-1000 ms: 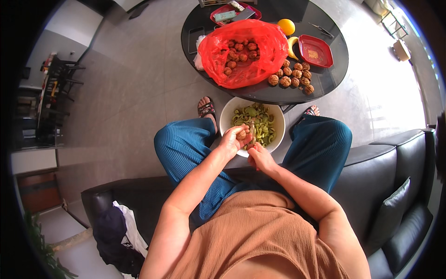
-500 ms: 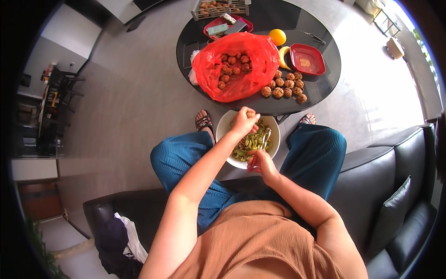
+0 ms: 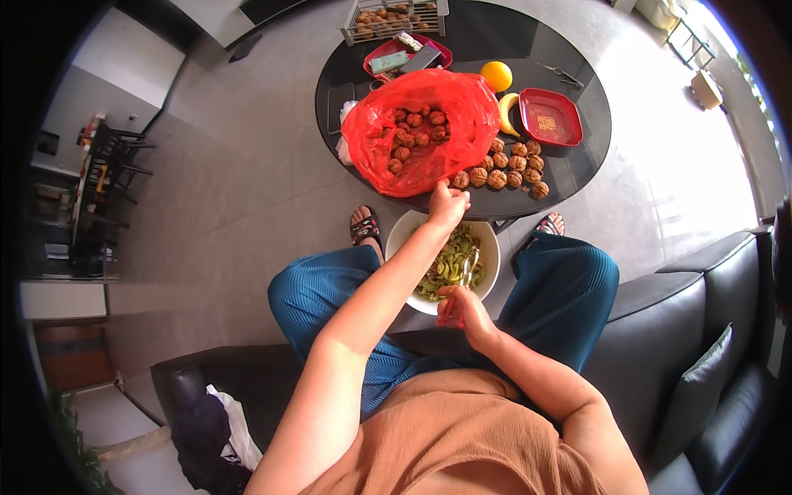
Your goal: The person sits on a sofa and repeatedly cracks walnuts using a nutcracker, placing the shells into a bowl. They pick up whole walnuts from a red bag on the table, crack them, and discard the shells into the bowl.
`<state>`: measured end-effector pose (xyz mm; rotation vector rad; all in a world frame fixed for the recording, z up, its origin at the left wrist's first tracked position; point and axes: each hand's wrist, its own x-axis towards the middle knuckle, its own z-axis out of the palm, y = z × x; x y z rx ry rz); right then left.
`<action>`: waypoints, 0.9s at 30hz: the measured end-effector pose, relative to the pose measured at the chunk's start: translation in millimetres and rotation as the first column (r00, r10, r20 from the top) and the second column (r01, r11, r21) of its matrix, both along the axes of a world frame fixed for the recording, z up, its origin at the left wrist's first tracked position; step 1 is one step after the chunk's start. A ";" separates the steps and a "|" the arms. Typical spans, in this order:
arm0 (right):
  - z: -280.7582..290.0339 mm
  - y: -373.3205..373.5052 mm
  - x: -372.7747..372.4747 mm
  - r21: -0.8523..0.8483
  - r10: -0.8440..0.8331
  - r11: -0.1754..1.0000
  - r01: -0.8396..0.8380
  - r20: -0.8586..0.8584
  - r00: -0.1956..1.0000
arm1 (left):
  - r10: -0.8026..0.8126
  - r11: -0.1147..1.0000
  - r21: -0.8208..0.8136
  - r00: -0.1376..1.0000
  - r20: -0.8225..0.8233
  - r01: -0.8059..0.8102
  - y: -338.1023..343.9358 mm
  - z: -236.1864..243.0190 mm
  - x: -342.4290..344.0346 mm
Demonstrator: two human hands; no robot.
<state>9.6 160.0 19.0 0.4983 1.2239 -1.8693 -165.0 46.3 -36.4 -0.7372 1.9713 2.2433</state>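
My left hand [image 3: 448, 206] reaches to the near edge of the table, its fingers curled around a walnut [image 3: 460, 179] at the left end of the front row. Beside it several other brown walnuts [image 3: 516, 162] sit in rough rows. Below, between my knees, stands a white bowl [image 3: 493, 252] with green peel-like pieces [image 3: 452, 268] in it. My right hand [image 3: 464, 312] is closed over the bowl's near rim, around a slim, shiny metal tool [image 3: 473, 266] pointing into the bowl; its exact kind is unclear.
An open red plastic bag [image 3: 371, 165] holding walnuts lies on the black oval table [image 3: 573, 177]. Around it are an orange [image 3: 496, 76], a banana [image 3: 508, 115], a red tray [image 3: 551, 117], scissors [image 3: 563, 76], a filled red dish [image 3: 439, 54] and a wire basket [image 3: 356, 35].
My left hand has moved forward from above the bowl to the table edge, and a walnut now stands at the row's left end. My right hand has stayed near the bowl's rim.
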 end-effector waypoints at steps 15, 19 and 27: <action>-8.9 7.4 0.4 -0.066 0.117 0.991 -0.118 -0.020 0.993 | -0.275 0.377 -0.905 0.909 -0.313 -0.198 -98.8 32.1 -50.6; -5.3 8.7 -1.2 -0.075 0.049 0.996 -0.047 0.020 0.999 | -0.290 0.194 -0.979 0.957 0.009 0.068 -101.8 39.4 -64.1; 0.9 6.6 -2.7 -0.068 0.040 0.997 -0.037 0.040 0.998 | -0.312 0.030 -0.990 0.942 0.122 0.139 -104.9 42.4 -80.5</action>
